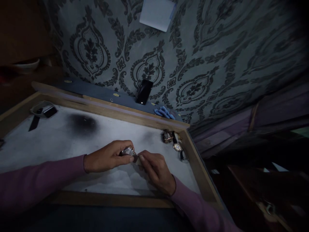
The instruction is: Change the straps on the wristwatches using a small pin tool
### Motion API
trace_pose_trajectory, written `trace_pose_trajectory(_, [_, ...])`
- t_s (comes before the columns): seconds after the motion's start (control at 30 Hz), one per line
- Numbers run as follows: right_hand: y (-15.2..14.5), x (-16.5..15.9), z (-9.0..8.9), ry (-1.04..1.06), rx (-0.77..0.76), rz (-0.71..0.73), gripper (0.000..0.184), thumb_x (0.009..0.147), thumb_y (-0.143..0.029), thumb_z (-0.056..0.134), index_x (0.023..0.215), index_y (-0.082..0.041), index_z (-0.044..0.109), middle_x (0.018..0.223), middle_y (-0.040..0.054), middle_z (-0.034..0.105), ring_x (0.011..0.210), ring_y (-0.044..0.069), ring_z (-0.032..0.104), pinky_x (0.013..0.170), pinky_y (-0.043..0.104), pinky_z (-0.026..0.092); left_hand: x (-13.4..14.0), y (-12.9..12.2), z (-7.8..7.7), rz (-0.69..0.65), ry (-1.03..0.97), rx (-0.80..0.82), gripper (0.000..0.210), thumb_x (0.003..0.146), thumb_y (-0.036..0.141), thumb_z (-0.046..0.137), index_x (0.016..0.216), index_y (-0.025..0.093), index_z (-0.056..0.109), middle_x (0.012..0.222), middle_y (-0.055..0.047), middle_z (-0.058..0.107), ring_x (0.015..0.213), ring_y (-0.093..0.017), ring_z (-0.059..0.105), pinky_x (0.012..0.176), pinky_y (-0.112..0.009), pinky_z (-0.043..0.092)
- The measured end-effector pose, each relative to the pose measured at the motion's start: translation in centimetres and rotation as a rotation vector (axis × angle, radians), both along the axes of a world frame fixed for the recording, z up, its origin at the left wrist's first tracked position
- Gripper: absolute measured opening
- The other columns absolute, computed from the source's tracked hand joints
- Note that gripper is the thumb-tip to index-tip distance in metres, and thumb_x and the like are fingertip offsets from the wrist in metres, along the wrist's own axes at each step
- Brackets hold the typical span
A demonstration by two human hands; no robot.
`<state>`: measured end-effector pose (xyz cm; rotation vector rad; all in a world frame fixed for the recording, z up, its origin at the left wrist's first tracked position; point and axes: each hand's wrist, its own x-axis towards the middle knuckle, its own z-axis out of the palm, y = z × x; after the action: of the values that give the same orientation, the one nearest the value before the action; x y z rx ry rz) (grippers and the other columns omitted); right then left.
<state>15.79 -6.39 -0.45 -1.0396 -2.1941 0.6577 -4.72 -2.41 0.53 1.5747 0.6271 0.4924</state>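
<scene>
1. Silvery metal glints on the watch (127,150) in the head view; it sits between both hands, above the white floor (113,127) of a wooden tray (135,117).
2. The left hand (103,158) is curled closed around the watch case, thumb along its near side. A loosened thumb could let the case twist out and drop.
3. The right hand (156,169) pinches a dark piece (135,158) at the case's edge; whether strap or tool, I cannot tell. Pressed too hard, it could skid and scratch the metal.
4. Dim light could hide any tiny part that falls.
</scene>
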Motion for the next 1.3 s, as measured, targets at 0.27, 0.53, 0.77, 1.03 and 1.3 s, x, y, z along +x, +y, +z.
trace_pose_trajectory(0.27, [0.0,0.03,0.01,-0.007,-0.027,0.005,0.03,0.102,-0.024,0.035,0.078,-0.018,0.053,0.059,-0.0025,0.053,0.049,0.009,0.049,0.052,0.022,0.035,-0.07,0.06,-0.21,0.004,0.034,0.041,0.018,0.087,0.032,0.052,0.079,0.018,0.046,0.067,0.006,0.039,0.061,-0.011,0.035,0.053,-0.024,0.027])
trace_pose_trajectory(0.53, [0.05,0.04,-0.03,-0.028,-0.043,-0.014,0.034,0.102,-0.029,0.034,0.076,-0.019,0.052,0.056,-0.0025,0.053,0.048,0.01,0.049,0.052,0.022,0.035,-0.1,-0.1,-0.08,0.01,0.045,0.082,0.016,0.088,0.03,0.051,0.078,0.018,0.046,0.066,0.006,0.04,0.06,-0.01,0.035,0.053,-0.023,0.028])
trace_pose_trajectory(0.77, [-0.03,-0.07,-0.13,-0.029,-0.074,-0.025,0.034,0.102,-0.029,0.033,0.076,-0.019,0.052,0.054,-0.0033,0.05,0.048,0.01,0.049,0.052,0.022,0.036,-0.14,-0.11,-0.09,-0.017,0.058,0.177,0.012,0.089,0.027,0.049,0.081,0.018,0.046,0.064,0.006,0.042,0.056,-0.01,0.036,0.05,-0.023,0.027])
trace_pose_trajectory(1.03, [-0.09,-0.07,-0.21,-0.066,-0.017,0.027,0.03,0.101,-0.022,0.034,0.076,-0.019,0.05,0.057,-0.0027,0.048,0.046,0.01,0.046,0.05,0.023,0.032,-0.16,-0.61,-0.18,-0.004,0.076,0.313,0.01,0.091,0.025,0.046,0.083,0.018,0.046,0.061,0.006,0.04,0.056,-0.01,0.037,0.054,-0.025,0.028])
trace_pose_trajectory(1.3, [0.04,0.38,-0.6,-0.169,0.063,0.082,0.027,0.1,-0.02,0.032,0.077,-0.02,0.048,0.057,-0.0016,0.047,0.048,0.012,0.045,0.052,0.025,0.031,-0.22,-0.48,0.19,-0.011,0.116,0.11,0.02,0.089,0.034,0.05,0.078,0.017,0.048,0.066,0.004,0.041,0.059,-0.011,0.036,0.053,-0.024,0.029])
